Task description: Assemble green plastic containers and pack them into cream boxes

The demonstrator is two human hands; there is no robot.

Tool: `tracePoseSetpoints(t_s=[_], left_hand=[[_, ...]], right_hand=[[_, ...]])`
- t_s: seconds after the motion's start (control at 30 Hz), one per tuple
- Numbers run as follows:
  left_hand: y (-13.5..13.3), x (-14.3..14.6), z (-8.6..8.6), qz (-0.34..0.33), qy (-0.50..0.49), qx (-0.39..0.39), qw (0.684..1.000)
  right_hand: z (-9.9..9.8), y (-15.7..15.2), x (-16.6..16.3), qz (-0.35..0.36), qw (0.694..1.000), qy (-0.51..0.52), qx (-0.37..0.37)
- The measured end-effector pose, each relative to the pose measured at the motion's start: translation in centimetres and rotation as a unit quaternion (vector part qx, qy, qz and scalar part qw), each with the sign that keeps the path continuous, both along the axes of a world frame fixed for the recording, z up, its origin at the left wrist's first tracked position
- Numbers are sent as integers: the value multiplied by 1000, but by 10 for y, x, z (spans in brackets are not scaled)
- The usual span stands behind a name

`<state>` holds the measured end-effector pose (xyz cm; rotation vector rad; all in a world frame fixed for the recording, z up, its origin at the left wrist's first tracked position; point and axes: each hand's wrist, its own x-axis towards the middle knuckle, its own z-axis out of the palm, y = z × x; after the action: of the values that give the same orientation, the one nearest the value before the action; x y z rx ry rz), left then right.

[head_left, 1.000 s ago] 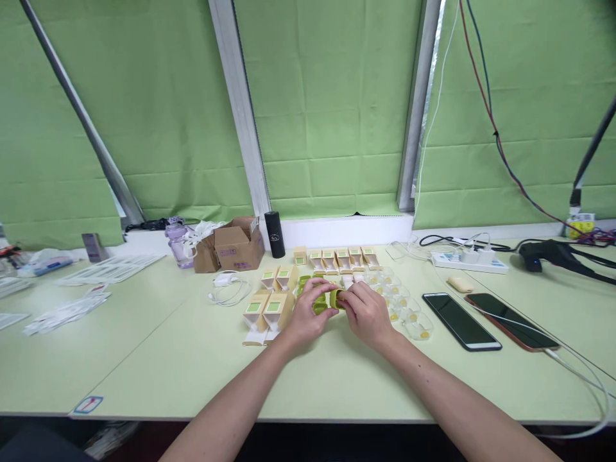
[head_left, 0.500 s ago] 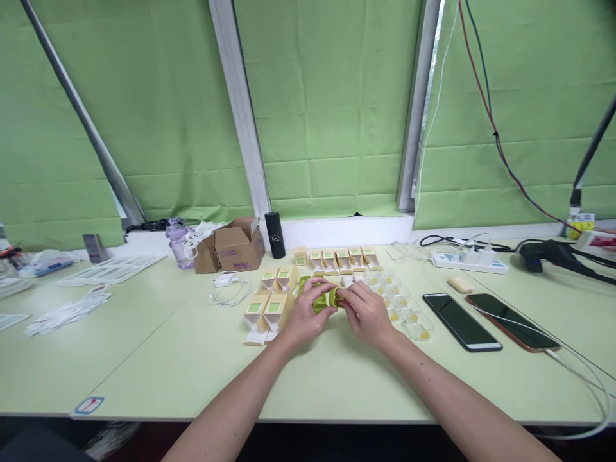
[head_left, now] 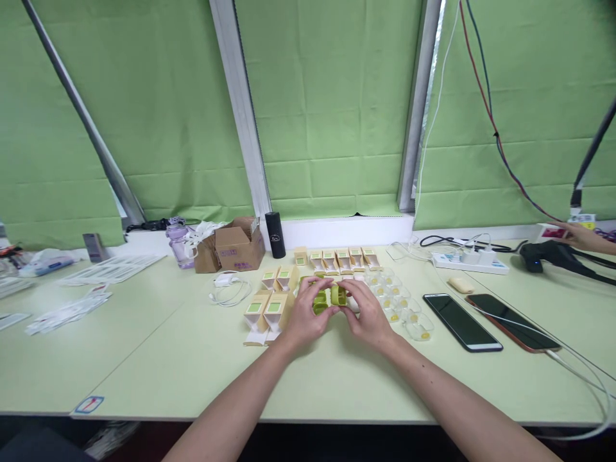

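Observation:
A small olive-green plastic case [head_left: 338,296] is held up between both hands over the middle of the table. My left hand [head_left: 308,316] grips its left side with thumb and fingertips. On the right side, my right hand [head_left: 369,313] pinches it the same way. More green plastic cases [head_left: 319,303] stand just behind my left fingers, partly hidden. Beside my right hand lie several clear plastic shells [head_left: 397,301] with yellow spots inside. Open small tan boxes [head_left: 275,308] with green labels stand left of my left hand.
Behind stands a row of tan boxes [head_left: 342,260], with a cardboard carton [head_left: 239,247] and black cylinder [head_left: 275,235] further left. Two phones [head_left: 462,322] and a power strip [head_left: 469,262] lie right. Another person's hand [head_left: 584,237] holds a white-and-pink box [head_left: 551,232].
The green case has turned and shifted slightly right in my hands, showing more of its side. Another person's hand has come in at the far right and moved the white-and-pink box leftward.

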<state>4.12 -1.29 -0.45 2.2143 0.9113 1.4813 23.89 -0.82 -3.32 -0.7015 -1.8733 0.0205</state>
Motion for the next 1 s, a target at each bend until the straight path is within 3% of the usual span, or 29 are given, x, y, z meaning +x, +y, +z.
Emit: tracePoseSetpoints(t_s=[0.27, 0.43, 1.0], left_hand=[[4, -1, 1, 39, -3, -49, 998], [8, 3, -3, 22, -42, -99, 994], [6, 12, -4, -28, -111, -203, 972]], right_hand=[[1, 1, 0, 19, 994, 93, -61], [2, 1, -3, 31, 990, 115, -71], [-2, 0, -1, 13, 999, 40, -23]])
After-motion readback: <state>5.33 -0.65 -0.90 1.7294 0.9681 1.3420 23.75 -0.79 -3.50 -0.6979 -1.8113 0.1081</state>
